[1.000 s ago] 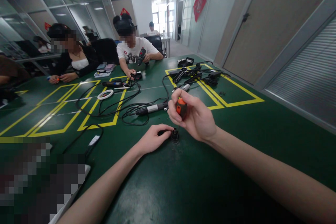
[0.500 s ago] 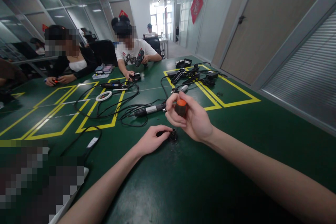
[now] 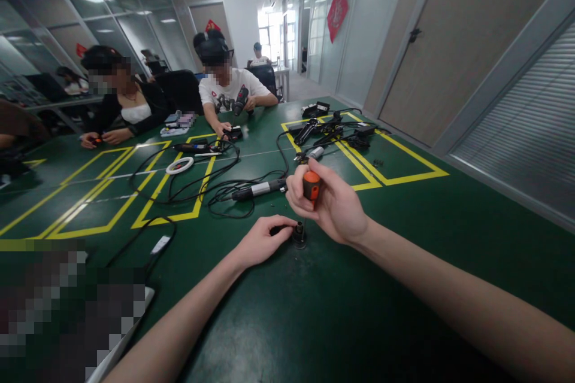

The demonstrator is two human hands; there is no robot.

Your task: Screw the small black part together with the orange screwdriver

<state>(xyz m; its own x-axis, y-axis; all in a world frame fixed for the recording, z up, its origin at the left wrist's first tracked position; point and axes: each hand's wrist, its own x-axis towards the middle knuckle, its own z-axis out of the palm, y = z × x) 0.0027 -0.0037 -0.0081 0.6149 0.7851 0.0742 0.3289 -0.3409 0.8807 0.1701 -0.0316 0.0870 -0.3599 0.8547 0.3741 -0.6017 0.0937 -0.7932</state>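
Note:
My right hand (image 3: 341,209) is wrapped round the orange and black handle of a screwdriver (image 3: 311,188). Its thin shaft points down toward a small black round part (image 3: 299,238) standing on the green table. Whether the tip sits in a screw is too small to tell. On the other side of this part, my left hand (image 3: 263,241) rests low on the tabletop, with thumb and fingertips pinched against its upright post. The fingers' far side is hidden.
A black and silver pen-like power tool (image 3: 259,190) lies beyond my hands among looped cables. Further back are a white ring (image 3: 179,165) and a heap of black devices (image 3: 332,128). Across the table a co-worker holds a drill (image 3: 241,100). Pixelated objects occupy the near left.
The screwdriver handle has turned in my right hand, showing more orange on its side, and its shaft now shows by the black part. My left hand stays at the part.

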